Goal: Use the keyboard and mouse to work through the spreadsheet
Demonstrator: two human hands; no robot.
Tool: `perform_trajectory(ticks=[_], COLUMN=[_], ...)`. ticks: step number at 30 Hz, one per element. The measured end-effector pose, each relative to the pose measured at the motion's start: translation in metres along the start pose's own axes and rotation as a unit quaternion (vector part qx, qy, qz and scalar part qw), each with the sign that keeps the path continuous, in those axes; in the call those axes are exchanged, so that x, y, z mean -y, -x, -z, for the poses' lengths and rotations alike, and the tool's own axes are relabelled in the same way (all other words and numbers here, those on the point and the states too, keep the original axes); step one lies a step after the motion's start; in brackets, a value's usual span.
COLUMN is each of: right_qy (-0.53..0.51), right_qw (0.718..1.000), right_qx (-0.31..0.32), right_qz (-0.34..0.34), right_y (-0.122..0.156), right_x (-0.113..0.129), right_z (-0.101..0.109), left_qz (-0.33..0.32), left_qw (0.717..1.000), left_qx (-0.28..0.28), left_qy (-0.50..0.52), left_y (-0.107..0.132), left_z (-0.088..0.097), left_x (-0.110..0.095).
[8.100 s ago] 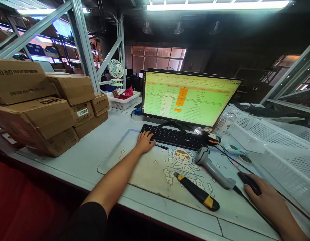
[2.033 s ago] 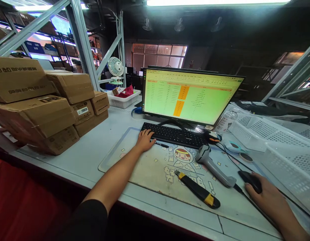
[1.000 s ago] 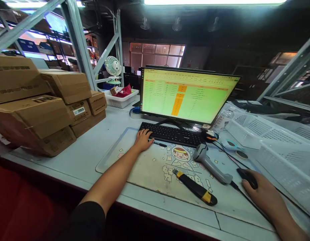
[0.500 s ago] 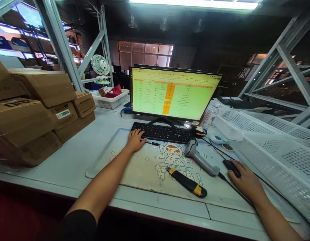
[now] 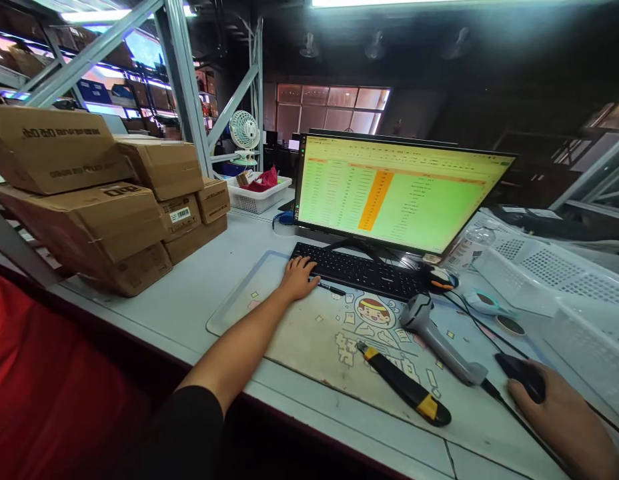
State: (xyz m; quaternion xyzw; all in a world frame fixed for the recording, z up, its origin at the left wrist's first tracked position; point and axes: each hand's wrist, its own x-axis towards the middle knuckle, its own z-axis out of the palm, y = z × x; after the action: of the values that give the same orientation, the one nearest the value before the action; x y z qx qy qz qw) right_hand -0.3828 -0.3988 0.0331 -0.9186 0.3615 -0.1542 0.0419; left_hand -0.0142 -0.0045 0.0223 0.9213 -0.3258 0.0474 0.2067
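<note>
My left hand [image 5: 298,279] rests with fingers spread on the left end of a black keyboard [image 5: 362,272]. A dark pen [image 5: 332,289] lies beside its thumb. At the right, my right hand [image 5: 564,407] is wrapped round a black computer mouse [image 5: 522,377]. Between the hands, a grey barcode scanner [image 5: 442,340] lies on the printed desk mat [image 5: 299,353], its cable running toward the right hand. A black and yellow utility knife [image 5: 407,387] is nearer the front edge. The monitor [image 5: 394,193] behind the keyboard displays a spreadsheet with an orange column.
Cardboard boxes [image 5: 84,223] are stacked at the left, near a red fabric surface [image 5: 44,380]. A white basket [image 5: 259,195] with a red item stands behind. White perforated crates [image 5: 589,333] line the right side. A tape roll [image 5: 284,225] sits left of the monitor.
The view has turned left, so the desk things appear further right and more of the boxes shows. My left hand stays on the keyboard and my right hand on the mouse.
</note>
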Motion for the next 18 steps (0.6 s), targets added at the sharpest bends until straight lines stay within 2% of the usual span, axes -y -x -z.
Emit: perform_trajectory(ticks=[8, 11, 18], right_qy=[-0.042, -0.042, -0.03], right_qw=[0.998, 0.999, 0.999], right_qx=[0.039, 0.025, 0.028], right_qz=[-0.029, -0.009, -0.01], right_y=[-0.001, -0.002, -0.005], right_x=[-0.002, -0.006, -0.017], right_z=[-0.003, -0.005, -0.014], left_qz=[-0.003, -0.004, -0.003], left_qw=[1.0, 1.0, 1.0], left_qx=[-0.001, -0.004, 0.003], left_qy=[0.007, 0.005, 0.01], left_y=[-0.001, -0.001, 0.0], left_z=[-0.002, -0.002, 0.0], left_x=[0.002, 0.002, 0.001])
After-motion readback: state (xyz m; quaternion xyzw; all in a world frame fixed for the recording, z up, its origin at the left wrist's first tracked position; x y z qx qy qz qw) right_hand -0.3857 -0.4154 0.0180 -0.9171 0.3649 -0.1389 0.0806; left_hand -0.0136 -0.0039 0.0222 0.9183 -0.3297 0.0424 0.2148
